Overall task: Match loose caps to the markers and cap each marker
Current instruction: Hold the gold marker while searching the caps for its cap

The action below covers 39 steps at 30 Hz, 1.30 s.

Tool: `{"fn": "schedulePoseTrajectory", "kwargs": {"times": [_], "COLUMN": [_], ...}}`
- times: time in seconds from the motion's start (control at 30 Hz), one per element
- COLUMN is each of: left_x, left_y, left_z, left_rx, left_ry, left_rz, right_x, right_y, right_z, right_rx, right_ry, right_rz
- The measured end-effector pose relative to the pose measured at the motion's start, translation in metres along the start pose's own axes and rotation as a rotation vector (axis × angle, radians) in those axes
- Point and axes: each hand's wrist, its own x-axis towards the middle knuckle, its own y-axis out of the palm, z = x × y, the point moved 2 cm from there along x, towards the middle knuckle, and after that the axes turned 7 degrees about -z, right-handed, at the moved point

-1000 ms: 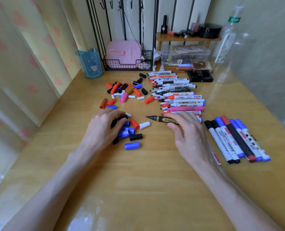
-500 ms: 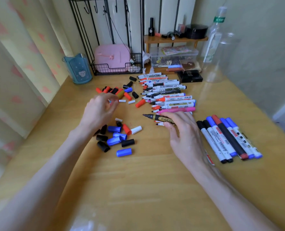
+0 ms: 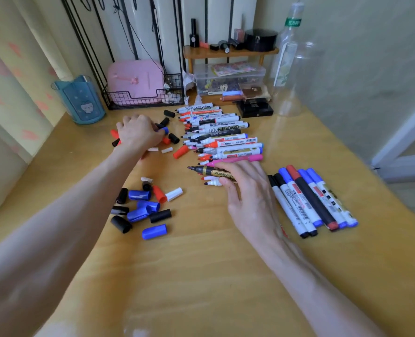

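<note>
My right hand (image 3: 247, 198) holds an uncapped black and gold marker (image 3: 208, 171) by its barrel, tip pointing left, just above the wooden table (image 3: 201, 276). Behind it lies a row of uncapped markers (image 3: 223, 137). My left hand (image 3: 138, 132) reaches over the far pile of loose caps, fingers curled down onto them and hiding most of the pile. A black cap (image 3: 169, 113) and a red cap (image 3: 181, 152) lie beside it. A nearer cluster of blue, black, red and white caps (image 3: 140, 207) sits under my left forearm. Several capped markers (image 3: 308, 198) lie at the right.
A blue cup (image 3: 80, 100) stands at the back left, next to a wire basket (image 3: 143, 99) with a pink case. A clear box (image 3: 228, 79), a small black box (image 3: 255, 108) and a clear bottle (image 3: 289, 64) line the back right.
My left hand has left the near cap cluster and moved up and away to the far cap pile. My right hand has stayed put with the black and gold marker.
</note>
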Motion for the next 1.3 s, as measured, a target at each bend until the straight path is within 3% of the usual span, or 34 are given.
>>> {"fn": "schedulePoseTrajectory", "kwargs": {"times": [0.27, 0.4, 0.57, 0.8, 1.3], "left_x": [0.003, -0.028, -0.108, -0.198, -0.229], "left_y": [-0.009, -0.035, -0.065, -0.088, -0.080], "left_z": [-0.011, -0.009, 0.009, 0.046, 0.063], "left_rx": [-0.006, -0.270, -0.619, -0.780, -0.901], "left_ry": [0.070, 0.204, 0.314, 0.313, 0.261], "left_rz": [0.044, -0.092, -0.097, -0.047, -0.060], "right_x": [0.000, 0.000, 0.000, -0.004, 0.002], "right_y": [-0.001, -0.001, 0.002, 0.004, -0.007], "right_z": [-0.002, -0.004, 0.000, 0.009, 0.013], "right_rx": [0.005, 0.006, 0.032, 0.108, 0.670], "right_ry": [0.013, 0.021, -0.021, -0.060, 0.184], "right_rz": [-0.008, -0.022, 0.001, 0.076, 0.396]}}
